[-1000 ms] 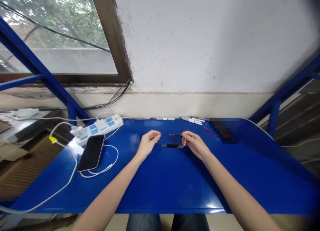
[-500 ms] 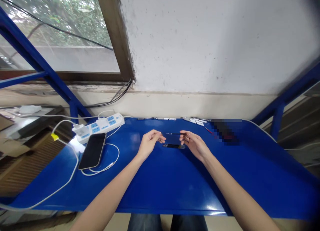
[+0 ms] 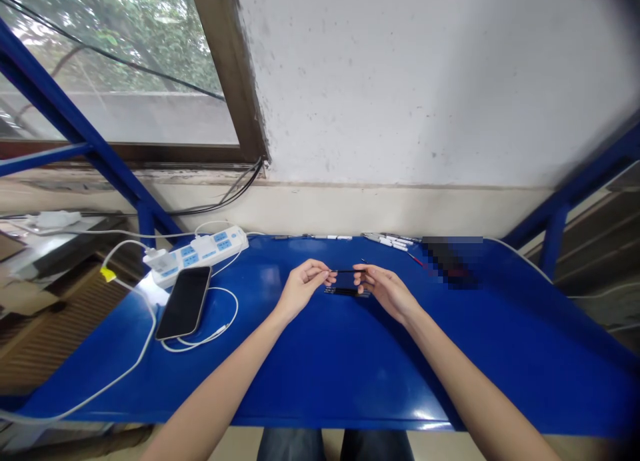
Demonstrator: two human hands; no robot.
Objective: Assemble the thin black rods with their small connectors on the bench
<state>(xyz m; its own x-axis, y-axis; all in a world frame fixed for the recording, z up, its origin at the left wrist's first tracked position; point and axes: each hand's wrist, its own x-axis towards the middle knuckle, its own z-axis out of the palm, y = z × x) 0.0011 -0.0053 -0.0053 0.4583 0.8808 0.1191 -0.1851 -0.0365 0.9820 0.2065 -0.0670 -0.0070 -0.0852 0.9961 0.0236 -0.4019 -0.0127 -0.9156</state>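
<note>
A thin black pen refill [image 3: 345, 271] is held level above the blue table. My left hand [image 3: 304, 284] pinches its left end, and those fingertips cover the tip. The fingers of my right hand [image 3: 387, 289] are closed on the other end. Just below, several dark refills [image 3: 344, 292] lie side by side on the table, partly behind my right fingers. White pen parts [image 3: 394, 241] lie in a group beyond my right hand, and a row of more white parts [image 3: 333, 237] runs along the wall edge.
On the left are a white power strip [image 3: 220, 244] with plugs, a phone [image 3: 185, 302] and a looped white cable [image 3: 235, 314]. A blurred dark object [image 3: 450, 261] lies at the back right. Blue frame bars [image 3: 150, 221] flank the table [image 3: 330, 374].
My left hand has moved slightly right and closed its fingertips over the refill's tip, which was free before. My right hand has shifted slightly left with the refill.
</note>
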